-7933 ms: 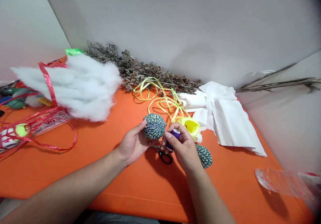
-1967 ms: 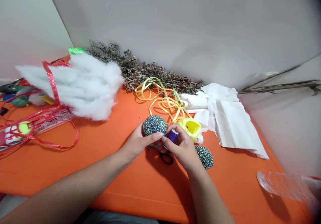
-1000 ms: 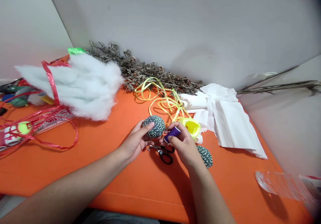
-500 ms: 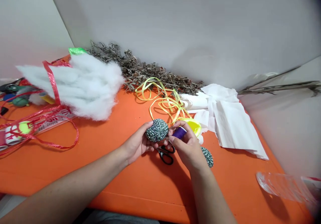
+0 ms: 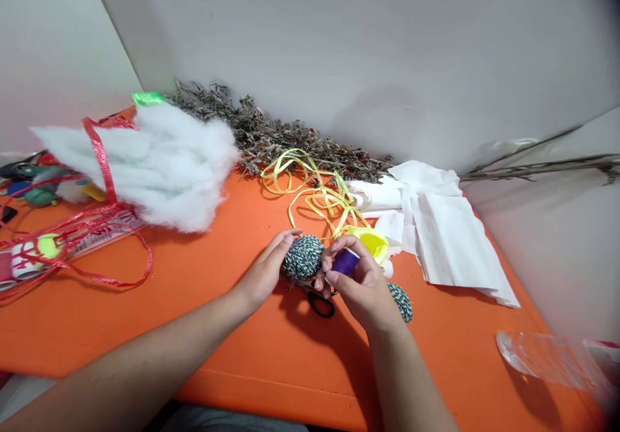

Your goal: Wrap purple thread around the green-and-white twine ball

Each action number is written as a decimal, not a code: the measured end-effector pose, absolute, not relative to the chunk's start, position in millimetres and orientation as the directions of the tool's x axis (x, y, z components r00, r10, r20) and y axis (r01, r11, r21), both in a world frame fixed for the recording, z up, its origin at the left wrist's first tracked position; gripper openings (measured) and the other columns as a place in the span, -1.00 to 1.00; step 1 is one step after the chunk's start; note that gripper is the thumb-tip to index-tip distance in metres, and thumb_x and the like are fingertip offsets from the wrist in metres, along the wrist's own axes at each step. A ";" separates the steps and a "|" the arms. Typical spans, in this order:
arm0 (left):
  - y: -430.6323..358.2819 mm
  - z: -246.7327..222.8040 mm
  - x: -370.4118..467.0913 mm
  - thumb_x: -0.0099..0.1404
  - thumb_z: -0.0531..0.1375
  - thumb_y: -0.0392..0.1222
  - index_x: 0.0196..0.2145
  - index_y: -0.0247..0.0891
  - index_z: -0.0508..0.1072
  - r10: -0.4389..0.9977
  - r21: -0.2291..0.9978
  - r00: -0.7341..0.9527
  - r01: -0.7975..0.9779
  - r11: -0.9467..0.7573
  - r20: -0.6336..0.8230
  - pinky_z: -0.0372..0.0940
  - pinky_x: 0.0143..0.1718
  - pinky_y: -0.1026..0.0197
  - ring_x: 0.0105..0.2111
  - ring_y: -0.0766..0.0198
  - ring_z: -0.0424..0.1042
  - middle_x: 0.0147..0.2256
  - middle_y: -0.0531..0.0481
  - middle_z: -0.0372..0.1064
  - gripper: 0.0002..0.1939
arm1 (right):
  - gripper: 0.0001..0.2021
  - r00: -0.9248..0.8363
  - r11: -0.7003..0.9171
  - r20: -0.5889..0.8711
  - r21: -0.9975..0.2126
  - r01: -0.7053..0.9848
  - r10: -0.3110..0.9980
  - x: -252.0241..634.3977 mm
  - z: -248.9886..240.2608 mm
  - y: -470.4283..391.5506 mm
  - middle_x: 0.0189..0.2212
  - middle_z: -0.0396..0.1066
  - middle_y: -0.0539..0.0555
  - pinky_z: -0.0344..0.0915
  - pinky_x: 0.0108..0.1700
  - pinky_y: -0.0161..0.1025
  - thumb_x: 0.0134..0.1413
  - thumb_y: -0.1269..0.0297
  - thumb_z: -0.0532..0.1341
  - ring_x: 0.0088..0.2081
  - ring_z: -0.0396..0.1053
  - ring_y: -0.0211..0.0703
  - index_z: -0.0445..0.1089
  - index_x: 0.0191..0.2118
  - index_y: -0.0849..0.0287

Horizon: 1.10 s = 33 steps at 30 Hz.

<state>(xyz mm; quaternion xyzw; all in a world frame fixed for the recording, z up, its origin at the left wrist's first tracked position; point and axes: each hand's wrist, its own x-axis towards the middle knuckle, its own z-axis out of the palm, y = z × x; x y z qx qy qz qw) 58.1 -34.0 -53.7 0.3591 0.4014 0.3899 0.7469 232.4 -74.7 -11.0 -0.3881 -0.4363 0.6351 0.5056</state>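
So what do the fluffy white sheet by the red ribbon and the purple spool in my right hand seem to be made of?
The fluffy white sheet looks like matte fibre wadding, polyester or cotton, given its fuzzy edges. The purple spool in your right hand looks wound with slightly glossy thread, probably synthetic; its pale end is likely plastic.

Craft workspace, indoors: orange table (image 5: 232,348) with fluffy white stuffing (image 5: 169,161), yellow ribbon (image 5: 322,199) and scissors (image 5: 321,305).

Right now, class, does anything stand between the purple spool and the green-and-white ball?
Only the fingers of the right hand, between the purple spool and the green-and-white ball in the left hand. The scissors lie below.
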 end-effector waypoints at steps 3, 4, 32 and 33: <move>-35.4 -50.7 57.0 0.33 0.17 0.23 0.07 -0.22 0.38 0.866 0.882 0.427 -0.260 0.394 -0.261 0.29 -0.37 0.27 -0.31 0.24 0.43 -0.22 -0.04 0.49 -0.46 | -0.72 -0.187 -0.090 -0.030 -0.942 -0.322 0.982 233.1 -11.8 -74.2 -0.34 0.38 -0.08 0.40 -0.44 -0.36 0.11 0.38 0.37 -0.40 0.50 -0.25 0.29 -0.14 0.03; -35.9 -49.7 56.8 0.28 0.24 0.20 0.08 -0.24 0.36 0.860 0.895 0.449 -0.238 0.378 -0.244 0.28 -0.42 0.27 -0.34 0.25 0.42 -0.24 -0.03 0.48 -0.43 | -0.72 -0.190 -0.090 -0.027 -0.939 -0.332 0.981 233.2 -11.8 -74.0 -0.34 0.39 -0.08 0.41 -0.43 -0.36 0.11 0.38 0.37 -0.39 0.50 -0.25 0.29 -0.14 0.03; -27.1 -35.5 51.3 0.29 0.24 -0.04 -0.15 -0.29 0.50 0.838 0.627 0.361 -0.557 0.545 -0.409 0.27 -0.70 0.39 -0.49 0.28 0.53 -0.35 -0.06 0.53 -0.72 | -0.68 0.159 -0.089 -0.139 -0.953 -0.289 0.977 232.8 -6.2 -67.1 -0.25 0.60 0.03 0.40 -0.47 -0.34 0.05 0.20 0.44 -0.47 0.52 -0.23 0.32 -0.17 0.06; -27.0 -35.4 51.2 0.29 0.25 -0.04 -0.15 -0.29 0.50 0.838 0.624 0.358 -0.560 0.545 -0.411 0.26 -0.70 0.39 -0.49 0.28 0.53 -0.36 -0.05 0.53 -0.72 | -0.68 0.169 -0.092 -0.142 -0.958 -0.272 0.975 232.4 -6.0 -67.0 -0.25 0.60 0.03 0.40 -0.46 -0.33 0.05 0.18 0.44 -0.48 0.52 -0.23 0.32 -0.17 0.06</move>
